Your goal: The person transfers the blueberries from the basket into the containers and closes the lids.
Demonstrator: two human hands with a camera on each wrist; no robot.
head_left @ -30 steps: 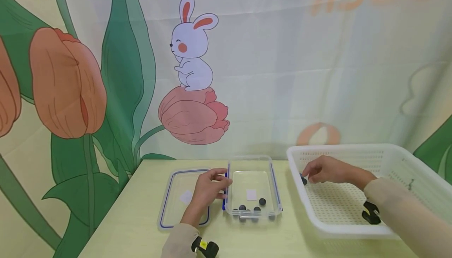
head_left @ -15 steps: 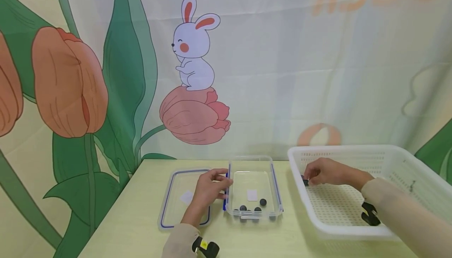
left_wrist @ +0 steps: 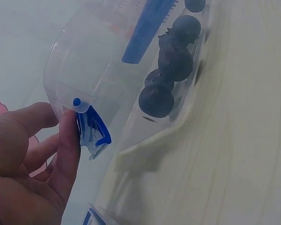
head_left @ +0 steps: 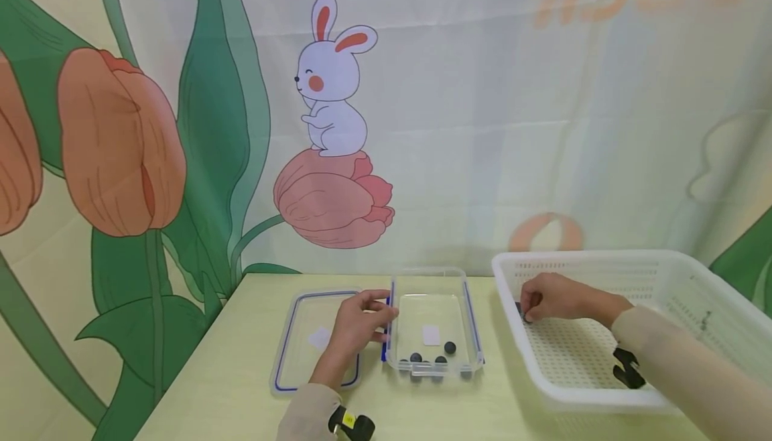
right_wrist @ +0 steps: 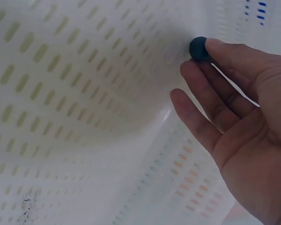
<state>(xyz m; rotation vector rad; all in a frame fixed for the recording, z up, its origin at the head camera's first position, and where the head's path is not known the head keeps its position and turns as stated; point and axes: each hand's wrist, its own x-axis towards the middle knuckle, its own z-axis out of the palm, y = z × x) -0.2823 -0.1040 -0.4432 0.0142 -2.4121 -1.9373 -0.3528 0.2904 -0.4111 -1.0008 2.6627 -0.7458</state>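
Note:
My left hand (head_left: 354,326) holds the left side wall of a clear plastic food container (head_left: 468,310) with blue side clips. In the left wrist view, its fingers are at the wall beside a hanging blue clip (left_wrist: 94,129). Several dark blueberries (left_wrist: 156,101) lie inside, mostly along the near end. At the left end of a white perforated plastic basket (head_left: 531,360), my right hand (head_left: 557,297) is low inside. The right wrist view shows its thumb and fingertips pinching one blueberry (right_wrist: 199,49) close to the basket wall, the other fingers loosely bent.
The container's clear lid (head_left: 292,342), with a blue seal, lies flat on the pale yellow table (head_left: 211,354), left of the container and partly behind my left forearm. A printed curtain (head_left: 434,126) hangs behind the table. The basket's raised rim surrounds my right hand.
My right hand has come slightly nearer and lower along the basket's left wall, its fingers closing on the blueberry. The left hand and the container stay in place.

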